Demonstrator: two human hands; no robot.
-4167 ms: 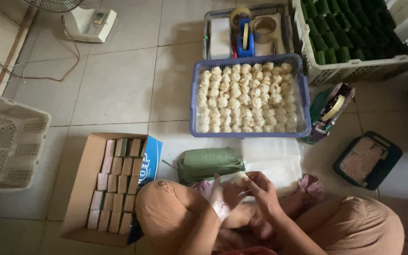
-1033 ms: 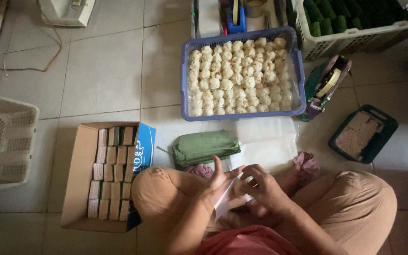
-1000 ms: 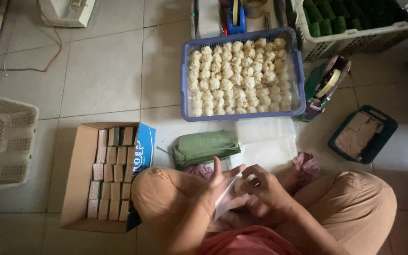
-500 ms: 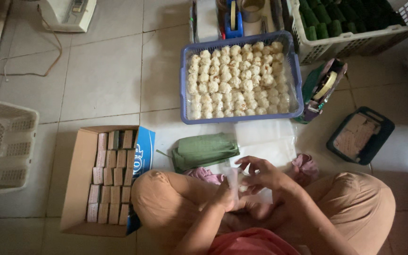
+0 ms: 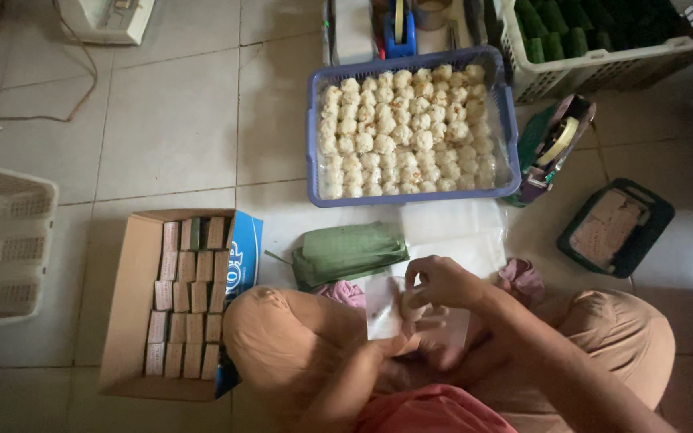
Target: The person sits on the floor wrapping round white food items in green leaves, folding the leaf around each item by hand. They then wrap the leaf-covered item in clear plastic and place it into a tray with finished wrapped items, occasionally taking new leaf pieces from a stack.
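Head view, looking down at a tiled floor: the right hand [image 5: 441, 282] has its fingers pinched on a small pale dough-like ball [image 5: 407, 303], pushing it into a thin clear plastic bag [image 5: 384, 309] that the left hand [image 5: 395, 353] grips from below, right over the lap. Just ahead sits a folded green leaf stack [image 5: 348, 251], then a blue plastic tray [image 5: 314, 136] packed with lumpy pale balls. Cardboard box [image 5: 126, 313] of little wrapped blocks sits at the left.
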